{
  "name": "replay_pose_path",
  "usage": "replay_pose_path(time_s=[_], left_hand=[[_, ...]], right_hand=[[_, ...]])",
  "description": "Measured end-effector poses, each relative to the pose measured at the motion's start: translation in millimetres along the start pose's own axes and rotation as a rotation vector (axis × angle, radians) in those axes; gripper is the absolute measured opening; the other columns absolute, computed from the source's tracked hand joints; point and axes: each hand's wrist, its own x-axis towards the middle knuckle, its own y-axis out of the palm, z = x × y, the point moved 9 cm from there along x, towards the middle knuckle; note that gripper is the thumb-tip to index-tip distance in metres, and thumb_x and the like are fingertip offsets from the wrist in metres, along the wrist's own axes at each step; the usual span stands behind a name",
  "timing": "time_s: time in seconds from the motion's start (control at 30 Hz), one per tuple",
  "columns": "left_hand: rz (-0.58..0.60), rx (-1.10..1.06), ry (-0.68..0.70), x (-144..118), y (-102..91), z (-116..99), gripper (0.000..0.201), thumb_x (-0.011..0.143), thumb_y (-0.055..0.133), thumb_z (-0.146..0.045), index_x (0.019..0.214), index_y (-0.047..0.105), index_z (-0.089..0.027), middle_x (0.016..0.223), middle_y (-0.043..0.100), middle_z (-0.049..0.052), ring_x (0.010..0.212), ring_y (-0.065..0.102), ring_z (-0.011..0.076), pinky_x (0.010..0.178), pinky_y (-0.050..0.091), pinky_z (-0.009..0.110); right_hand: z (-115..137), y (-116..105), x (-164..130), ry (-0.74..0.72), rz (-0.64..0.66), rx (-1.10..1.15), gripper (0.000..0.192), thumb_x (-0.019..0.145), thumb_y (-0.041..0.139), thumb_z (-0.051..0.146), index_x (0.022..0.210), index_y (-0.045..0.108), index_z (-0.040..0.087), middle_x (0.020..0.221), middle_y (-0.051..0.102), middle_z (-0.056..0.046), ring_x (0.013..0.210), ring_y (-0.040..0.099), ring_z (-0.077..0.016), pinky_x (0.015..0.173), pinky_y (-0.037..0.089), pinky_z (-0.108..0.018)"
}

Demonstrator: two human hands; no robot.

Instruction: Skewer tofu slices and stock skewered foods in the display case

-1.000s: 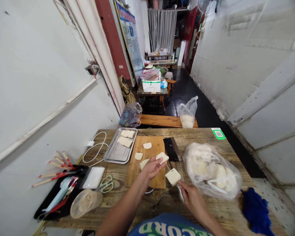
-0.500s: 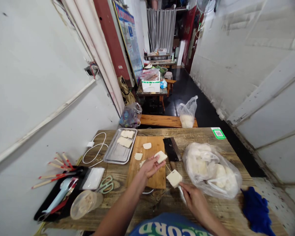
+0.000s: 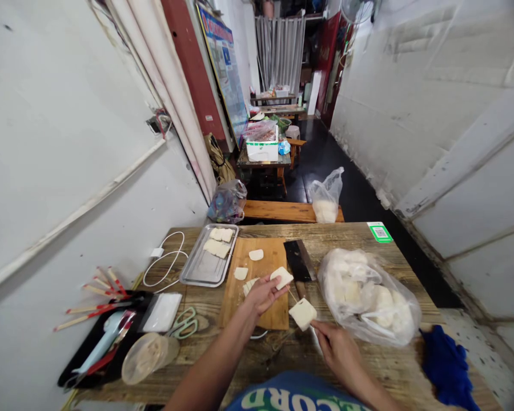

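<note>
My left hand (image 3: 263, 294) pinches a white bun slice (image 3: 282, 277) above the right side of the cutting board (image 3: 265, 315). My right hand (image 3: 337, 343) is closed on the lower end of a thin skewer (image 3: 293, 294), most of it hidden. A square bun slice (image 3: 302, 314) is threaded on that skewer, and the tip reaches the slice in my left hand. Whether it has gone in cannot be made out. Small cut pieces (image 3: 256, 255) lie on the board. A cleaver (image 3: 298, 261) rests just right of it.
A metal tray (image 3: 197, 273) holding skewered slices (image 3: 217, 248) stands left of the board. To the right are a plastic bag of buns (image 3: 368, 297) and a blue glove (image 3: 449, 365). Scissors (image 3: 184, 324), a plastic tub (image 3: 148, 358) and a black container (image 3: 92, 348) sit at left.
My left hand and its slice have shifted slightly right and toward me. The skewer length showing between the two slices looks shorter. My right hand has barely moved.
</note>
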Motion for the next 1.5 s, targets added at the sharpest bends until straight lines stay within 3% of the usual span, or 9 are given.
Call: replay_pose_path(time_s=[0.37,0.6,0.83,1.03,1.23,1.37,1.5], left_hand=[[-0.011,-0.012,-0.029,-7.1,4.9,9.7,0.011,0.072,0.061,-0.004,0.083,0.06,-0.007,0.089,0.068,0.013,0.084,0.065,0.0223,0.085,0.05,0.038],[-0.029,-0.016,-0.031,-9.8,7.3,12.5,0.009,0.071,0.062,-0.003,0.078,0.061,-0.008,0.086,0.068,0.011,0.08,0.066,0.0225,0.084,0.05,0.041],[-0.015,-0.016,-0.04,-11.9,8.1,17.3,0.008,0.072,0.06,-0.003,0.078,0.061,-0.009,0.086,0.069,0.009,0.082,0.065,0.0224,0.085,0.049,0.04],[0.013,-0.01,-0.036,-12.5,11.8,23.5,0.012,0.074,0.058,-0.003,0.085,0.062,-0.007,0.085,0.069,0.011,0.08,0.065,0.021,0.083,0.05,0.038],[0.034,0.018,-0.063,-11.7,14.0,39.9,0.013,0.074,0.06,-0.008,0.087,0.061,-0.008,0.079,0.069,0.011,0.07,0.066,0.0177,0.074,0.051,0.03],[0.025,-0.066,-0.096,-13.6,13.5,37.5,0.017,0.078,0.06,-0.022,0.091,0.059,-0.011,0.084,0.069,0.011,0.078,0.066,0.0192,0.076,0.051,0.033],[-0.03,-0.077,-0.062,-13.8,10.8,24.6,0.022,0.079,0.058,-0.029,0.093,0.058,-0.012,0.083,0.069,0.01,0.075,0.066,0.0185,0.074,0.051,0.033]], right_hand=[[-3.2,7.0,2.0,-0.01,0.0,0.014,0.041,0.087,0.028,0.022,0.1,0.066,0.014,0.092,0.068,-0.014,0.085,0.064,-0.0208,0.074,0.046,-0.028],[-1.8,6.4,4.2,-0.018,-0.018,0.022,0.041,0.086,0.028,0.023,0.096,0.067,0.015,0.084,0.069,-0.012,0.078,0.064,-0.0209,0.07,0.046,-0.028],[-1.5,6.3,5.0,-0.017,-0.048,0.026,0.041,0.086,0.028,0.022,0.1,0.066,0.014,0.089,0.069,-0.013,0.079,0.065,-0.0218,0.068,0.047,-0.029],[-3.4,8.5,8.2,-0.006,-0.051,0.012,0.042,0.086,0.028,0.023,0.101,0.066,0.015,0.085,0.07,-0.012,0.074,0.065,-0.0212,0.066,0.047,-0.028],[-13.8,13.8,14.6,0.004,-0.069,0.034,0.042,0.087,0.028,0.025,0.106,0.064,0.015,0.092,0.069,-0.013,0.08,0.065,-0.0212,0.071,0.048,-0.029],[-24.2,14.0,16.9,0.015,-0.144,0.065,0.042,0.087,0.03,0.029,0.105,0.065,0.014,0.099,0.068,-0.014,0.088,0.064,-0.0219,0.08,0.047,-0.032],[-27.6,15.2,16.8,0.008,-0.178,0.086,0.042,0.088,0.03,0.034,0.098,0.065,0.014,0.094,0.069,-0.014,0.083,0.064,-0.0219,0.078,0.048,-0.032]])
